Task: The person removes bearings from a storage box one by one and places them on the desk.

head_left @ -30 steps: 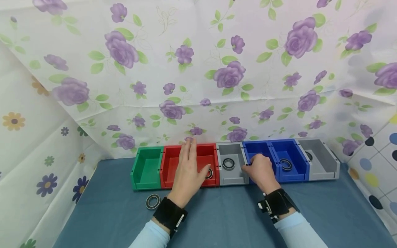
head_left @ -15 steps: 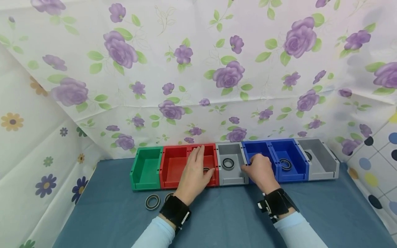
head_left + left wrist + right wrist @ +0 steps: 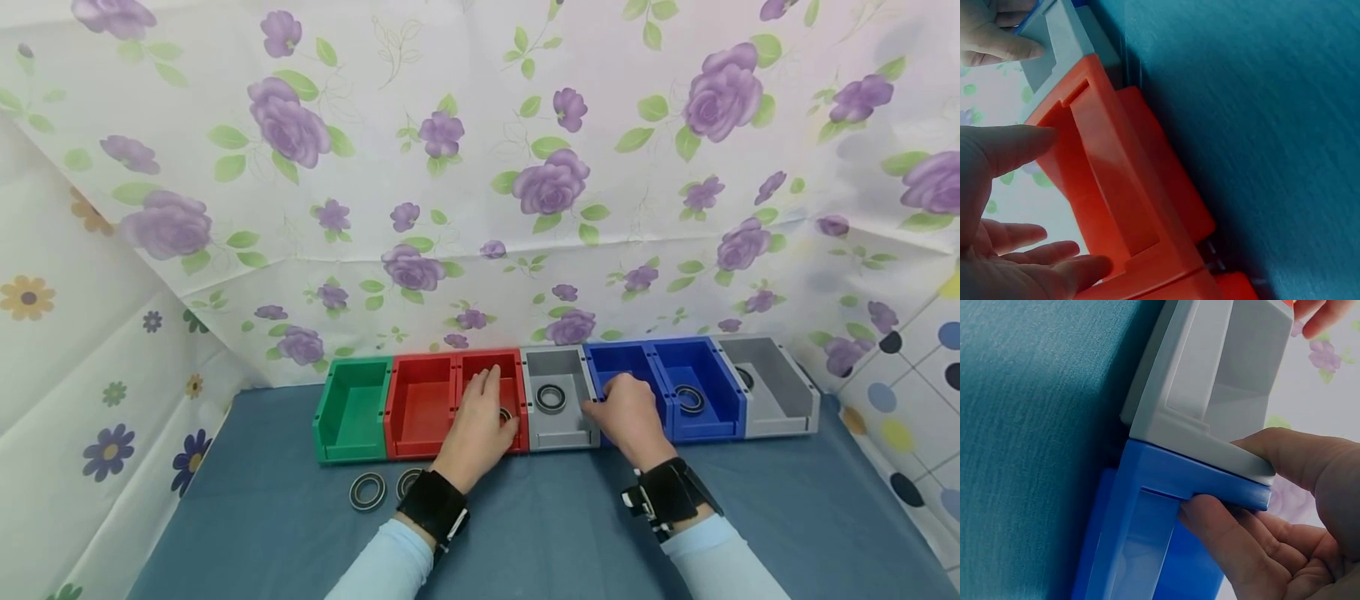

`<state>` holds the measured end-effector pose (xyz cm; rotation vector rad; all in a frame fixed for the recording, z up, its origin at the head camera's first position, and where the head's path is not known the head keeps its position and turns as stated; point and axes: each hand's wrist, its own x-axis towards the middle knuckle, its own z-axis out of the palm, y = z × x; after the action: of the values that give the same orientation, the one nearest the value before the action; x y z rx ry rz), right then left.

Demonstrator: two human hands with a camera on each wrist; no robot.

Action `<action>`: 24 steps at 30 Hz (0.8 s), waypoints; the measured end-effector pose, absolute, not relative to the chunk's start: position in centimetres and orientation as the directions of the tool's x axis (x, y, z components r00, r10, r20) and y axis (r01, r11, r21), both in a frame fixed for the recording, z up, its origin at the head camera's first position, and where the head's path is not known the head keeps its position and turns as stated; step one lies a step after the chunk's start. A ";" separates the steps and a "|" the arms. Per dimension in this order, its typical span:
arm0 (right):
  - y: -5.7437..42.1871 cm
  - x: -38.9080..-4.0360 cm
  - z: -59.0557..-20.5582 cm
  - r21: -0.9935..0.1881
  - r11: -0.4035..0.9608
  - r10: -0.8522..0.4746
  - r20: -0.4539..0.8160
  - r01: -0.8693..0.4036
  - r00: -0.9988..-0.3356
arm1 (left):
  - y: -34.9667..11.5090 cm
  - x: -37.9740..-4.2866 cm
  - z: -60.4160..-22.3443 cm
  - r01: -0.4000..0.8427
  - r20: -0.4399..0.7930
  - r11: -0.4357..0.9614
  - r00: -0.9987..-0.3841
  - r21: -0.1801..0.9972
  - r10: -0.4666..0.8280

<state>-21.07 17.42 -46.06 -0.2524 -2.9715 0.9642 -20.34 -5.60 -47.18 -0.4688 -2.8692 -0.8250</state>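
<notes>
My left hand (image 3: 477, 433) reaches into the right-hand red bin (image 3: 512, 360). Its thumb and fingers are apart, with fingertips near the bin's walls in the left wrist view. Beside the thumb, a ball bearing (image 3: 505, 414) inside this bin shows only in part. My right hand (image 3: 628, 419) pinches the adjoining side walls of the middle grey bin (image 3: 1197, 440) and the left blue bin (image 3: 1147, 469). The thumb lies on the grey side and the curled fingers on the blue side. Another bearing (image 3: 551, 398) lies flat in the middle grey bin.
A green bin (image 3: 351, 454) and another red bin (image 3: 422, 408) stand left in the row. At right, the other blue bin holds a bearing (image 3: 689, 399), and the end grey bin one (image 3: 745, 377). Two bearings, one (image 3: 367, 492) and a partly covered one (image 3: 407, 481), lie on the blue cloth (image 3: 247, 533).
My left hand has moved right and down toward me, from across both red bins to the right-hand one, uncovering part of a bearing on the cloth. My right hand has kept its place.
</notes>
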 end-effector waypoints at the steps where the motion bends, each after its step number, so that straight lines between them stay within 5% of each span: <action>1: 17.4 -21.1 -46.1 -0.583 0.799 0.153 -0.040 0.147 -0.987 | -5.5 -20.4 -47.2 0.321 0.188 0.807 -0.947 0.496 0.261; 18: 17.4 -21.0 -46.0 -0.583 0.802 0.145 -0.024 0.132 -0.989 | -4.7 -21.1 -47.7 0.241 0.050 0.847 -0.968 0.474 0.247; 24: 17.5 -21.1 -46.1 -0.583 0.799 0.153 -0.041 0.148 -0.987 | -4.7 -21.4 -47.6 0.187 -0.041 0.797 -0.966 0.574 0.255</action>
<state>-21.07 17.46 -46.05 -0.2489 -2.9710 0.9624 -21.38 -4.65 -47.56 -0.3811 -3.0876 -0.9660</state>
